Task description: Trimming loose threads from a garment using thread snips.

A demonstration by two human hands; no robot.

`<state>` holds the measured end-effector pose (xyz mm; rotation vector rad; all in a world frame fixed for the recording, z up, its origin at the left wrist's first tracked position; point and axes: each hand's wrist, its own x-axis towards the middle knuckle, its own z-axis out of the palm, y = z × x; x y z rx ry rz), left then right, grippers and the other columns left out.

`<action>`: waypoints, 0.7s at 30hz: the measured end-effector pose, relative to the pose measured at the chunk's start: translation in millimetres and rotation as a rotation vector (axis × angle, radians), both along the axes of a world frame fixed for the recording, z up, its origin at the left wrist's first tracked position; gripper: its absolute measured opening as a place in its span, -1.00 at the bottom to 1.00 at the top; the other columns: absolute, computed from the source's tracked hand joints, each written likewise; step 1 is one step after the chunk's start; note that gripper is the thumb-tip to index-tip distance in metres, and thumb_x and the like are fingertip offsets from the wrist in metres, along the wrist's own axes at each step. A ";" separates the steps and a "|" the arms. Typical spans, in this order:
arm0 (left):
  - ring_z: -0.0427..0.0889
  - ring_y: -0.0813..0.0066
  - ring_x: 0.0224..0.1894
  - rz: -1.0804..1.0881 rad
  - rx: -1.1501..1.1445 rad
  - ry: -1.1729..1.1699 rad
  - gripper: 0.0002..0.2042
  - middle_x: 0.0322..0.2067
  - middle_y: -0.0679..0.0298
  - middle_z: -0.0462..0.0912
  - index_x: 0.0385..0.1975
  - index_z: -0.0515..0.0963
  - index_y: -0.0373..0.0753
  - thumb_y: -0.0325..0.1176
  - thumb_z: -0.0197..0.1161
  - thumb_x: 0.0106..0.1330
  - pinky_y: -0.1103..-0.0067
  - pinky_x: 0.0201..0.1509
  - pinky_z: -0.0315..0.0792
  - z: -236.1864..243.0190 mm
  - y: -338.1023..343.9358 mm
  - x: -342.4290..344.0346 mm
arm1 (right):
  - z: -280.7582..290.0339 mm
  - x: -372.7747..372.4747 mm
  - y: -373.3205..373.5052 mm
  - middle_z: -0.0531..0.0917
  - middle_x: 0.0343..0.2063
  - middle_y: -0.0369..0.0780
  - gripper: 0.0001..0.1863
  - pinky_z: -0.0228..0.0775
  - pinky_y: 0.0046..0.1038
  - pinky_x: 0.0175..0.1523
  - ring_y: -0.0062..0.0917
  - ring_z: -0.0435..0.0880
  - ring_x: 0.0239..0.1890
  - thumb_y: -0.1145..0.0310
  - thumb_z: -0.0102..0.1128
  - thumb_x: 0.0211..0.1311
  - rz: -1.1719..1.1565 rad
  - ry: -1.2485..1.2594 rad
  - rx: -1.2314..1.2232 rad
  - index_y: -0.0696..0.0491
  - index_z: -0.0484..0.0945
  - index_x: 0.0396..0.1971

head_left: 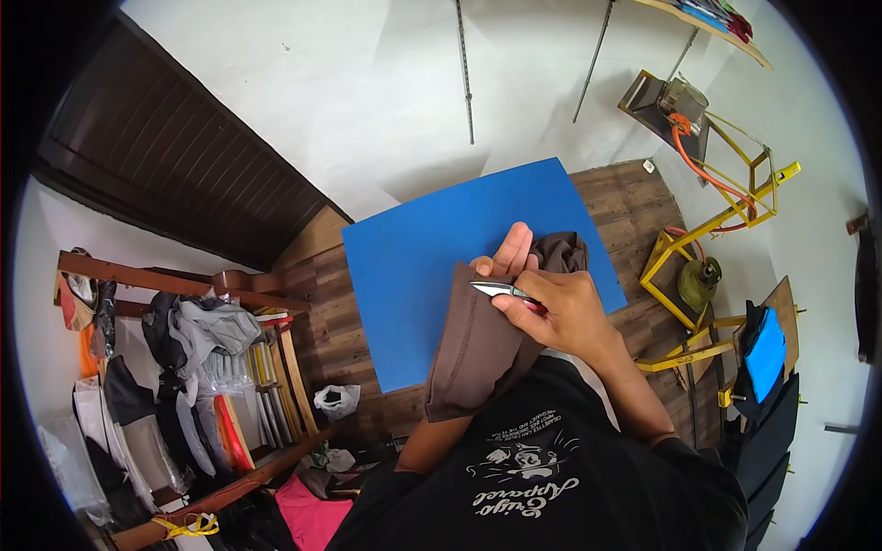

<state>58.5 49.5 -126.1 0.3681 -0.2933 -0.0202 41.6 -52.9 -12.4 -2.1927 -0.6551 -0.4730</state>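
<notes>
My right hand (571,312) is closed around a small silver blade-like tool (493,288), whose tip lies at a stitched seam on brown fabric (464,358). My left hand (508,253) is under the fabric, which drapes over its forearm; its fingertips show above the cloth's upper edge, and the cloth is held there. A bunched part of the brown fabric (560,248) is beyond my right hand, over a blue table (404,285).
At left is a wooden rack (138,266) with garments and boards, near a white plastic bag (336,399). At right stand yellow metal frames (684,349), a green gas cylinder (698,280) with orange hose, and dark boards. A dark wooden door (156,138) is at back left.
</notes>
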 end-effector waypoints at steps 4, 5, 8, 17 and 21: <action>0.14 0.19 0.39 0.151 0.153 -0.120 -0.68 0.34 -0.01 0.15 0.04 0.30 0.11 0.05 -0.25 0.47 0.47 0.32 0.17 -8.9 -7.2 0.3 | -0.5 -2.4 -0.1 0.45 -0.78 -0.21 -0.68 0.24 -0.43 -0.62 -0.40 0.48 -0.75 0.23 0.41 0.03 0.019 0.028 -0.012 0.08 0.45 -0.61; 0.13 0.19 0.39 0.133 0.161 -0.094 -0.68 0.34 -0.01 0.14 0.04 0.30 0.10 0.05 -0.25 0.47 0.48 0.32 0.17 -8.3 -5.9 -1.9 | 0.1 -2.6 0.3 0.45 -0.78 -0.22 -0.68 0.24 -0.43 -0.63 -0.40 0.48 -0.75 0.23 0.41 0.03 0.032 0.029 -0.029 0.08 0.45 -0.60; 0.12 0.20 0.40 0.079 0.178 -0.023 -0.67 0.35 0.00 0.12 0.04 0.30 0.09 0.06 -0.25 0.47 0.48 0.33 0.16 -1.4 -1.0 -6.8 | 2.4 -2.9 2.6 0.46 -0.77 -0.22 -0.68 0.25 -0.43 -0.62 -0.39 0.48 -0.74 0.22 0.40 0.04 0.044 0.005 -0.062 0.08 0.45 -0.59; -0.13 0.29 0.47 -0.141 -0.049 0.141 -0.80 0.40 0.05 -0.02 -0.31 0.41 -0.07 -0.19 -0.13 0.49 0.47 0.47 -0.11 33.2 21.9 -13.7 | 7.6 -6.7 10.5 0.45 -0.75 -0.23 -0.64 0.24 -0.41 -0.61 -0.37 0.47 -0.73 0.18 0.38 0.07 0.140 0.042 -0.087 0.08 0.42 -0.63; -0.12 0.36 0.46 -0.132 -0.075 0.154 -0.79 0.42 0.09 -0.07 -0.30 0.35 -0.08 -0.18 -0.19 0.51 0.49 0.48 -0.16 41.6 22.2 -15.6 | 12.0 -9.2 12.0 0.44 -0.77 -0.24 -0.59 0.22 -0.39 -0.61 -0.35 0.46 -0.74 0.15 0.36 0.09 0.166 0.051 -0.156 0.08 0.37 -0.67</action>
